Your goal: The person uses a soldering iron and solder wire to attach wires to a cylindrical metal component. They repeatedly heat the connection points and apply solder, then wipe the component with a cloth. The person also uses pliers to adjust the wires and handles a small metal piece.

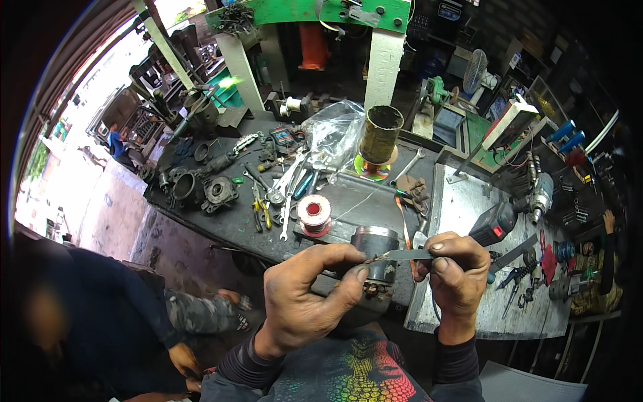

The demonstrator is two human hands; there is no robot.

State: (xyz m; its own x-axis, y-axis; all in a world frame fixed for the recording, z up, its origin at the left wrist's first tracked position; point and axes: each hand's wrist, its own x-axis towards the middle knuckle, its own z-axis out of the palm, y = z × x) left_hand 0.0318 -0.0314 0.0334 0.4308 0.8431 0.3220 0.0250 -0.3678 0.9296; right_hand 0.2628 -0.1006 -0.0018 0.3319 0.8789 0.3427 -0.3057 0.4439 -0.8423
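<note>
My left hand (311,291) is closed in a pinch, thumb against forefinger, on a small thin dark piece that I cannot make out well. My right hand (459,271) grips one end of a thin grey flat strip (410,254) between thumb and fingers. The strip's other end meets the small piece at my left fingertips. Just behind and below the strip is a black cylindrical housing (382,271) with a bright metal rim, on the near edge of the dark workbench (234,224). My hands partly cover it.
A wire spool (313,213), yellow-handled pliers (261,206), wrenches (289,213) and a clear plastic bag (333,137) lie on the bench. Behind stands a grimy can (382,134). A cordless drill (495,224) rests on the metal-topped table (442,301) at right. Another person (87,301) sits close at left.
</note>
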